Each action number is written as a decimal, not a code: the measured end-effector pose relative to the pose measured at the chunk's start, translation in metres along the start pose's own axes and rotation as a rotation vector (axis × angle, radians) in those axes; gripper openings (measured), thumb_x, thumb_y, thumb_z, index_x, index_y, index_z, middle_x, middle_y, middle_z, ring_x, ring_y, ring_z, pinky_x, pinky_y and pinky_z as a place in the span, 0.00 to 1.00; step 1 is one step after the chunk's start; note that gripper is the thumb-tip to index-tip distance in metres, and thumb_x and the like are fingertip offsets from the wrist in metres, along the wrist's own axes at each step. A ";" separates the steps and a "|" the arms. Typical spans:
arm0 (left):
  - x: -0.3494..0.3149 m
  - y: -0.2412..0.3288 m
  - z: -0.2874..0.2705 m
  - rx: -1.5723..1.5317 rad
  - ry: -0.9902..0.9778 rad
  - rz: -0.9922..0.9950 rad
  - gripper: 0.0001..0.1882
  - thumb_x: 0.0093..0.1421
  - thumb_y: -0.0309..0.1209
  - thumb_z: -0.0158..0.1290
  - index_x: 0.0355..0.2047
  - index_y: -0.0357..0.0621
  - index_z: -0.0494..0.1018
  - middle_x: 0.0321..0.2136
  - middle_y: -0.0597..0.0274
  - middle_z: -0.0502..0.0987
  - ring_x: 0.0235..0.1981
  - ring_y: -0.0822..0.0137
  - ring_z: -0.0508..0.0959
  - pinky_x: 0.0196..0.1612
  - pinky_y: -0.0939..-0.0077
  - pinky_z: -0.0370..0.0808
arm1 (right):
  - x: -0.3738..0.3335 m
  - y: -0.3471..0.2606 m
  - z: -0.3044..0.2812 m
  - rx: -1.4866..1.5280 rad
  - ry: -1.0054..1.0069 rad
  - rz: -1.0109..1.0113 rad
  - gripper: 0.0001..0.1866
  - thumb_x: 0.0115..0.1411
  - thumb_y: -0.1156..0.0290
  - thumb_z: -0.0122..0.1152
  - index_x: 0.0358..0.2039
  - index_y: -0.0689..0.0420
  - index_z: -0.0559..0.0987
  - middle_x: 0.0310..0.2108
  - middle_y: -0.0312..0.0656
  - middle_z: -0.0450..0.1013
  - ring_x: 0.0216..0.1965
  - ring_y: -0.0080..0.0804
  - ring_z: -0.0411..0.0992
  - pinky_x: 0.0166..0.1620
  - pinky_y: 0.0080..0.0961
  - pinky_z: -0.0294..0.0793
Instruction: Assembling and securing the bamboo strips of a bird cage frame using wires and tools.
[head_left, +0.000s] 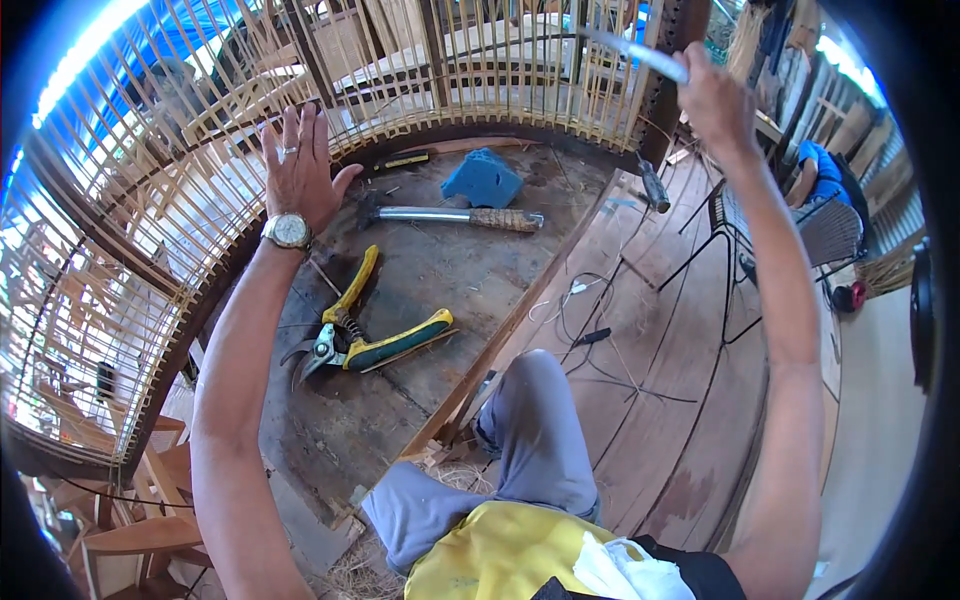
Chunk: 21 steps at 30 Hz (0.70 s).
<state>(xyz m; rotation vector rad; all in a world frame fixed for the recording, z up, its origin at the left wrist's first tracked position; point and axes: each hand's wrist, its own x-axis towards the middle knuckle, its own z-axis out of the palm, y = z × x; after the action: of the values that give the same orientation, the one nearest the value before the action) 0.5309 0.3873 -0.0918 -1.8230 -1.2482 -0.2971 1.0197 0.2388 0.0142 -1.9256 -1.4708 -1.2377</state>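
Observation:
My left hand (300,175), with a watch at its wrist, is spread flat against the lower slats of a curved bamboo-slat panel (400,100). Raised at the upper right, my right hand (718,108) is closed around a slim knife-like tool (650,58) with a pale grip. Its thin end points left, towards the panel's slats; whether it touches them I cannot tell. Below my left hand, on the dark worktop (430,270), lie a hammer (455,216) and yellow-and-green pruning shears (350,325). Behind the hammer sits a rough blue block (482,178).
A small yellow-and-black tool (402,160) lies by the panel's base. Another hand tool (653,187) rests near the panel's right end. A thin cable (600,300) trails over the plank floor (660,400). A wire-frame chair (830,225) stands at the right.

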 end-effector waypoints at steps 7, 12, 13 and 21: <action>0.000 -0.002 0.006 -0.102 0.071 0.003 0.46 0.66 0.63 0.50 0.72 0.41 0.60 0.77 0.54 0.52 0.78 0.49 0.48 0.76 0.37 0.42 | 0.044 0.046 -0.042 -0.080 0.004 -0.126 0.13 0.70 0.66 0.52 0.51 0.54 0.76 0.35 0.56 0.81 0.39 0.58 0.81 0.41 0.52 0.79; 0.006 -0.015 0.009 -0.190 0.163 -0.006 0.43 0.66 0.59 0.53 0.72 0.43 0.62 0.77 0.56 0.51 0.78 0.48 0.49 0.75 0.34 0.44 | 0.035 0.047 -0.053 0.059 -0.240 -0.139 0.15 0.64 0.71 0.58 0.51 0.58 0.77 0.38 0.60 0.80 0.45 0.62 0.79 0.46 0.52 0.77; 0.010 -0.017 0.008 -0.184 0.186 -0.024 0.43 0.66 0.59 0.53 0.72 0.43 0.62 0.77 0.57 0.51 0.78 0.49 0.50 0.75 0.34 0.45 | 0.035 0.047 -0.054 0.053 -0.269 -0.146 0.15 0.63 0.71 0.60 0.51 0.58 0.78 0.39 0.60 0.80 0.44 0.61 0.80 0.46 0.51 0.78; 0.007 0.019 -0.015 -0.238 0.126 -0.098 0.42 0.66 0.59 0.53 0.70 0.43 0.64 0.75 0.53 0.56 0.76 0.45 0.52 0.74 0.32 0.42 | 0.000 0.018 -0.063 0.273 -0.046 0.129 0.28 0.65 0.43 0.65 0.40 0.60 0.80 0.33 0.51 0.81 0.40 0.49 0.82 0.42 0.42 0.78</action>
<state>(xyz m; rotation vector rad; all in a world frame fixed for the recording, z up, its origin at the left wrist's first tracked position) 0.5537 0.3784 -0.0891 -1.9121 -1.2576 -0.6291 1.0111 0.1846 0.0498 -1.8417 -1.4304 -0.8910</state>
